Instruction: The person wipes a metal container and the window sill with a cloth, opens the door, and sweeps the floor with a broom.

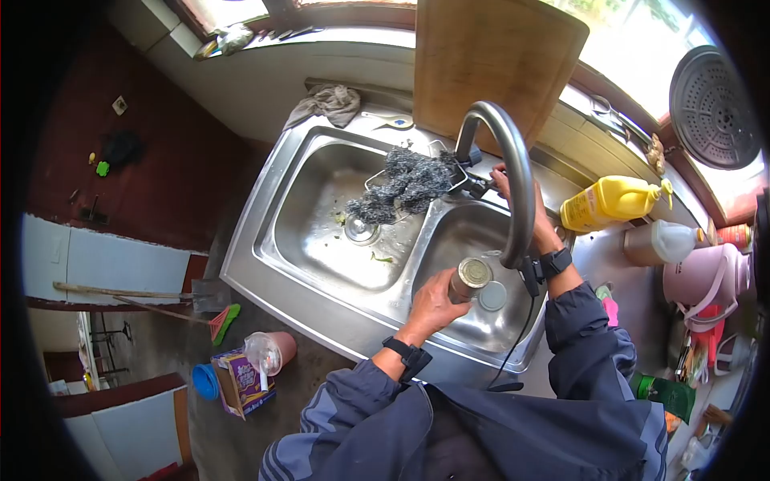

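Note:
Over the smaller right basin (481, 321), my left hand (435, 306) is closed around a small jar (470, 276), whose round top faces the camera. A round pale disc (492, 296) lies on the basin floor beside it. My right hand (521, 192) reaches behind the curved grey faucet (520, 176), near the dark faucet handle (479, 186); its fingers are partly hidden by the spout. Dark mesh scouring material (405, 184) rests on a wire rack at the larger left basin (305, 232), where green scraps lie near the drain.
A wooden board (489, 64) leans behind the faucet. To the right stand a yellow jug (609, 203), a whitish jug (662, 242) and a pink bucket (702, 280). A grey cloth (329, 104) lies at the back left corner. A black cord hangs across the right basin.

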Demonstrator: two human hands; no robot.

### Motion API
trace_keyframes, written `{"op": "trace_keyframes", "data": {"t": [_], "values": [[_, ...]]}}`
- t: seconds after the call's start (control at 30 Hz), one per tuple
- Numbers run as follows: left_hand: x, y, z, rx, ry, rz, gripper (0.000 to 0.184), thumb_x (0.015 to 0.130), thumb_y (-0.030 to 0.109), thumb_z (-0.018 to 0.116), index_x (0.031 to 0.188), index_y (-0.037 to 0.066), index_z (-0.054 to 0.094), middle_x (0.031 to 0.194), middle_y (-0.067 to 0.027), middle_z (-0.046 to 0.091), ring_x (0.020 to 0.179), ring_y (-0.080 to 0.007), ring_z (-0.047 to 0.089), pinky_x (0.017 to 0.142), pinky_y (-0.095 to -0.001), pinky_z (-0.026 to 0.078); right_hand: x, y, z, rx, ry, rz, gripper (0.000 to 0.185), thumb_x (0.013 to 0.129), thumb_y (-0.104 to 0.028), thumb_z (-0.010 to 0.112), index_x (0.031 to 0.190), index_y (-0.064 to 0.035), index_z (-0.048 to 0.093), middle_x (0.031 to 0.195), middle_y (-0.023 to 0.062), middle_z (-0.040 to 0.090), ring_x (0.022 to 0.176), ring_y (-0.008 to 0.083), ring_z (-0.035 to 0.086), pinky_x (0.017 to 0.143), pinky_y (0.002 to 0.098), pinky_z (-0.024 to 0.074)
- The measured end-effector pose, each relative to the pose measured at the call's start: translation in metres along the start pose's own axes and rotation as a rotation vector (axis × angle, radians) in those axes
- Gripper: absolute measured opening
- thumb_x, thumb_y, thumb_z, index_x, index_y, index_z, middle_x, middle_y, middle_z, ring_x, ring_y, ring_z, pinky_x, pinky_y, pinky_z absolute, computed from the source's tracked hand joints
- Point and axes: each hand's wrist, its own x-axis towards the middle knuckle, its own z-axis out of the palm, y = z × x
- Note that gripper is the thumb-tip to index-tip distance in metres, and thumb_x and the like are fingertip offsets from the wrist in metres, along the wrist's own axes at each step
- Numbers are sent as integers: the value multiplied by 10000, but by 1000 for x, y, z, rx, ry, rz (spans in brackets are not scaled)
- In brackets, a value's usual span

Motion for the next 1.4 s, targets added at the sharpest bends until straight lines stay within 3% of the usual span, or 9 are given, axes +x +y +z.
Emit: {"op": "trace_keyframes", "data": {"t": [0.27, 0.47, 0.57, 0.7, 0.8, 0.9, 1.03, 1.3, 1.4], "values": [[-2, 1, -2, -25, -48, -83, 643, 679, 265, 840, 1229, 52, 582, 1119, -167, 672, 1057, -377, 639, 900, -453, 516, -12, 23, -24, -7, -23, -99, 441, 988, -324, 621, 1305, -18, 617, 1068, 174, 726, 941, 199, 682, 815, 320, 530], [4, 14, -18, -67, -33, -140, 571, 701, 323, 835, 1153, 51, 615, 1023, -193, 712, 980, -388, 684, 851, -441, 540, -134, -20, -44, 196, -551, 207, 695, 854, -212, 806, 1452, -44, 495, 1286, 95, 639, 1195, 193, 595, 1037, 361, 464], [10, 24, -16, -46, -112, -147, 600, 700, 359, 834, 1152, 29, 616, 1039, -215, 712, 977, -395, 688, 851, -445, 540, -176, -19, -20, 232, -436, 228, 824, 833, -240, 828, 1510, -41, 403, 1428, 142, 536, 1301, 244, 542, 1057, 378, 458], [10, 30, -35, -60, -184, -174, 611, 697, 361, 832, 1150, 12, 616, 1041, -214, 710, 986, -380, 691, 856, -436, 536, -144, 46, -12, 382, -49, 215, 661, 1015, -279, 605, 1525, 35, 327, 1518, 186, 455, 1371, 280, 487, 1116, 374, 408], [9, 19, -54, -54, -236, -132, 607, 695, 357, 830, 1147, 12, 617, 1041, -209, 704, 985, -370, 688, 850, -434, 534, -91, -12, -30, 498, -6, 318, 674, 1055, -438, 475, 1511, 42, 353, 1527, 190, 445, 1390, 268, 466, 1151, 376, 364], [13, 17, -81, -15, -316, -110, 597, 692, 357, 825, 1142, 23, 619, 1032, -200, 702, 969, -375, 684, 842, -438, 532, -45, -30, -28, 734, -46, 327, 730, 1048, -527, 425, 1527, 16, 334, 1536, 181, 430, 1400, 270, 450, 1174, 390, 341], [18, -2, -107, -99, -325, -78, 585, 692, 368, 808, 1134, 37, 613, 1020, -204, 696, 952, -394, 674, 838, -454, 526, -21, 11, -20, 1024, -307, 114, 779, 1052, -530, 371, 1568, 20, 178, 1647, 167, 203, 1523, 275, 204, 1248, 421, 186], [36, -14, -119, -102, -415, -23, 610, 702, 393, 802, 1118, -3, 597, 1029, -244, 689, 967, -414, 673, 850, -460, 525, -103, 4, -35, 1115, 19, 199, 719, 1059, -492, 400, 1514, 55, 299, 1575, 194, 361, 1438, 300, 394, 1191, 424, 320], [37, -30, -124, -108, -475, -1, 650, 709, 412, 816, 1151, -14, 599, 1034, -250, 694, 969, -389, 688, 845, -445, 529, -199, -3, -25, 711, 64, 643, 631, 1041, -345, 525, 1510, 29, 330, 1528, 181, 433, 1362, 292, 496, 1136, 398, 397]]}}
